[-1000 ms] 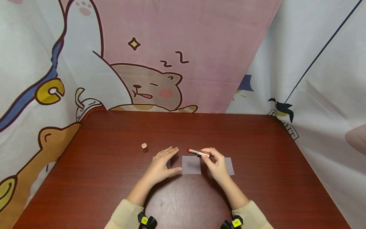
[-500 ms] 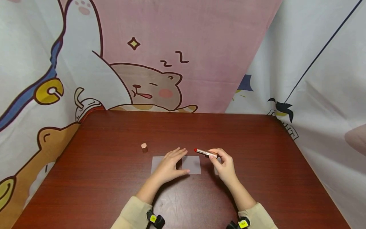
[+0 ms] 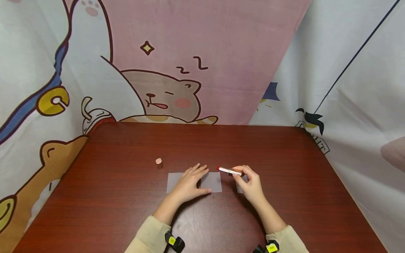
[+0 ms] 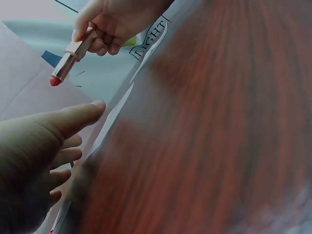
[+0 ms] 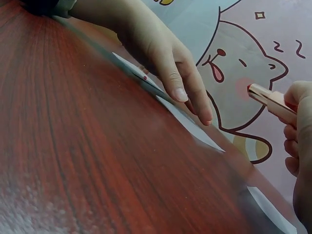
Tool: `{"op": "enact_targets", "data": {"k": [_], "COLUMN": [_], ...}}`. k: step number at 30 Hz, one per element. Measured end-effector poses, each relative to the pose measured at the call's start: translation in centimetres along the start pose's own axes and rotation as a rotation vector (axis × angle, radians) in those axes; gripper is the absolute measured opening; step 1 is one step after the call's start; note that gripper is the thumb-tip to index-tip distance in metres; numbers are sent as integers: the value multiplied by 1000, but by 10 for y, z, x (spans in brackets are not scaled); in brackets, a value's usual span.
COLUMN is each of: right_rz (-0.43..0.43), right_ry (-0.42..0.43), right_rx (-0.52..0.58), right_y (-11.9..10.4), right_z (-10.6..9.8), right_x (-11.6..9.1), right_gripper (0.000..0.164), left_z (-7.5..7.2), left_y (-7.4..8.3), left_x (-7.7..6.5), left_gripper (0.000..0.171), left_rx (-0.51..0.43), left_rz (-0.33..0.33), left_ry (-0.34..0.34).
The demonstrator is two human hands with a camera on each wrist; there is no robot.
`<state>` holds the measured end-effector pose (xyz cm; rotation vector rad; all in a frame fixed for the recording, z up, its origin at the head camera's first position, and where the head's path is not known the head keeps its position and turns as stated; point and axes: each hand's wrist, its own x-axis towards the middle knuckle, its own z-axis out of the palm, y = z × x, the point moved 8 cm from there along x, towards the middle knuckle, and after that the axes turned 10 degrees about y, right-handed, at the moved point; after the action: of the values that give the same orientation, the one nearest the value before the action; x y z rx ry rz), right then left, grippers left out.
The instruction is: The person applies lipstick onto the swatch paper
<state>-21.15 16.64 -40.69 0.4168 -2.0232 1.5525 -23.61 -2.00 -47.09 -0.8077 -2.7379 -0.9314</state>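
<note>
My right hand point(image 3: 251, 184) pinches a lipstick point(image 3: 229, 171) between thumb and fingers, its red tip out and pointing left, raised above the table. My left hand point(image 3: 190, 184) has its fingers extended and thumb apart, over the gap between the left paper point(image 3: 172, 181) and the middle paper point(image 3: 213, 182), holding nothing. A third paper point(image 3: 239, 188) lies mostly hidden beneath my right hand. In the right wrist view a small red mark shows on the left paper point(image 5: 131, 67). The lipstick cap point(image 3: 159, 163) stands upright beyond the left paper.
The reddish-brown wooden table point(image 3: 126, 196) reaches back to a printed cloth backdrop point(image 3: 237, 52) with cartoon animals. Each wrist wears a black camera strap over a beige sleeve point(image 3: 147, 235).
Both hands have shifted to the right; my left hand now overlaps the middle paper and uncovers part of the left one. The lipstick moved right with my right hand and tilts flatter.
</note>
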Motion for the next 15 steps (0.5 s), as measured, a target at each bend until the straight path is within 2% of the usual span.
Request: {"op": "enact_targets", "data": {"k": [5,10,15], "right_rz": [-44,-93,-131], "right_ry": [-17,-26,-40], "right_rx": [-58,-107,-138], "right_y": [-3,-6,13], "right_z": [3,6,9], "right_x": [-2,-3,-6], "right_gripper": [19,21,23], "left_z": [4,4,3], "left_y": [-2,-2,-1], "left_x": [-2,-2,-3], "left_gripper": [73,71,69], "left_rx": [0,12,21], "left_rz": [-20,-16,-8], "left_ry": [-33,-30,-19]}}
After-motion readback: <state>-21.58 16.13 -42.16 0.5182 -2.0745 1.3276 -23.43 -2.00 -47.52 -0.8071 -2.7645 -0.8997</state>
